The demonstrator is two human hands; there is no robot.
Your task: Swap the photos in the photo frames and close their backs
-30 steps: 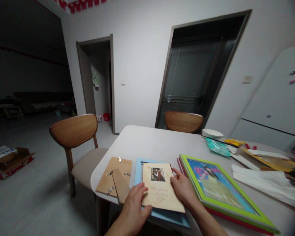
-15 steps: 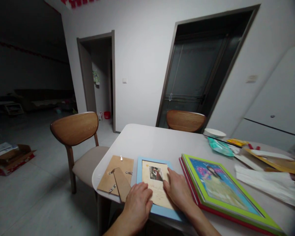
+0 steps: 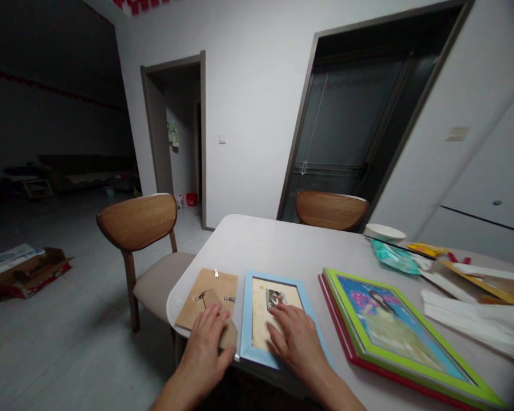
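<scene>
A light blue picture frame (image 3: 247,317) lies at the table's near edge with a cream card (image 3: 261,325) inside it; the card bears a small photo. My right hand (image 3: 300,342) is over the card, fingers spread, fingertips at the photo's lower edge. To the left lies a brown backing board (image 3: 223,281) with metal clips and a fold-out stand (image 3: 229,335). My left hand (image 3: 205,348) rests over the stand, fingers extended and thumb apart, covering part of the board. Right of the blue frame, a green picture frame (image 3: 405,325) is stacked on a red one (image 3: 342,331).
On the right of the white table (image 3: 265,240) are a white bowl (image 3: 384,232), a teal packet (image 3: 394,257), white tissue-like sheets (image 3: 471,317) and yellow-brown packaging (image 3: 492,282). Wooden chairs stand at the left (image 3: 139,222) and far side (image 3: 330,210). An open cardboard box (image 3: 34,274) is on the floor.
My left hand has moved left from the cream card to the backing board's stand. My right hand has shifted from the card's right edge to over its middle. The view has turned slightly.
</scene>
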